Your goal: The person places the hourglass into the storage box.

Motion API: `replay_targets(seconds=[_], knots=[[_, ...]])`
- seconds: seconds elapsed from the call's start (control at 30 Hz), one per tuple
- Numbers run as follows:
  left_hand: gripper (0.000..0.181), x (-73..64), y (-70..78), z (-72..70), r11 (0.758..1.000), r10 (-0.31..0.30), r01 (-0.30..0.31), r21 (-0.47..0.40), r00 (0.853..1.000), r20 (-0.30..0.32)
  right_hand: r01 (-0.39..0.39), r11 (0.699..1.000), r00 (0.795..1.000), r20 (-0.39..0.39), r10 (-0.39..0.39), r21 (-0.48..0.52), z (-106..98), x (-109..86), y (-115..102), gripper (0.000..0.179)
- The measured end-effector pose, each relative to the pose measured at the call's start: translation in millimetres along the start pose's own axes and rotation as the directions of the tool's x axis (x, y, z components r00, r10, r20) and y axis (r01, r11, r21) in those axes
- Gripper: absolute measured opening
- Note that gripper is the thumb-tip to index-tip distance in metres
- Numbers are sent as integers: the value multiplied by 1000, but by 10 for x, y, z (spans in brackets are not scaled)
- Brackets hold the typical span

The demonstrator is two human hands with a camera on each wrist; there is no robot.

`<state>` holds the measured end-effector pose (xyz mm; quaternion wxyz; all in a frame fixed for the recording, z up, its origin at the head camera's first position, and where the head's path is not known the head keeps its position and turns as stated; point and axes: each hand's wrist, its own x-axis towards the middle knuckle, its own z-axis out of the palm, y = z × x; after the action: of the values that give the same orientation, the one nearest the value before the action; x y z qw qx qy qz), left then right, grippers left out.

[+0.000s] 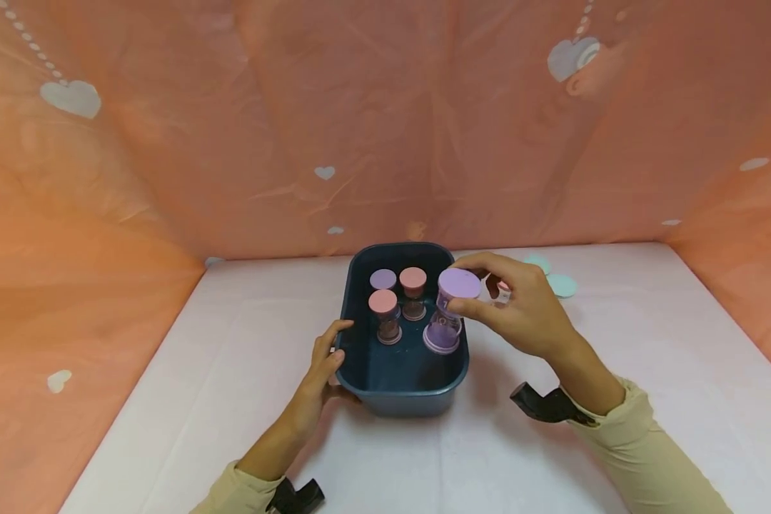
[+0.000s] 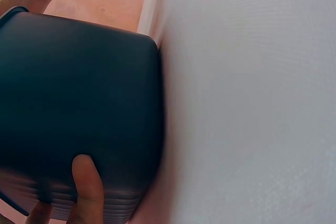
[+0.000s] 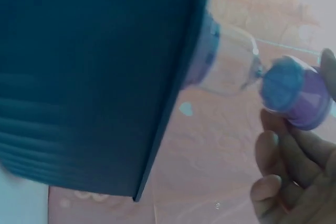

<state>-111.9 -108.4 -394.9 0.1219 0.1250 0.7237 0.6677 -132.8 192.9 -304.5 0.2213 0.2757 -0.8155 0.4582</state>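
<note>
My right hand pinches a purple-capped sand timer by its top cap, fingers on the far side and thumb on the near side. The timer is tilted, its lower end inside the right side of a dark blue tub. In the right wrist view, blue sand shows in the upper bulb. My left hand grips the tub's left side, fingertips at the rim. Its thumb presses the outer wall in the left wrist view. Inside stand two pink-capped timers and one purple-capped timer.
Behind my right hand lie mint-green-topped pieces, and something pink is partly hidden beside them. A white-covered table carries the tub. An orange-pink sheet with hearts hangs at the back and sides.
</note>
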Motion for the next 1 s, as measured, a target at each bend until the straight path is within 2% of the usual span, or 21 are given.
replay_targets(seconds=[0.13,0.33,0.5,0.7,0.8,1.0], knots=[[53,-11,-3,-7,1000,-3,3,0,1000,0,-56,997,993,96,61,-52,-4,92,-25,37],[52,-18,9,-9,1000,-1,1,-7,1000,-3,-111,975,963,223,154,-194,25,283,-26,40],[52,-18,8,-17,1000,6,-6,-3,1000,-5,-126,959,942,271,196,-255,93,396,5,47],[51,-4,-5,-1,1000,4,-4,-6,1000,-6,-149,953,927,297,227,-263,206,447,79,44],[52,6,-5,4,1000,10,-10,-5,1000,-10,-136,944,923,307,231,-300,261,464,122,48],[55,-11,-14,11,1000,-8,8,-4,1000,-15,-28,932,922,352,164,-361,339,462,223,55]])
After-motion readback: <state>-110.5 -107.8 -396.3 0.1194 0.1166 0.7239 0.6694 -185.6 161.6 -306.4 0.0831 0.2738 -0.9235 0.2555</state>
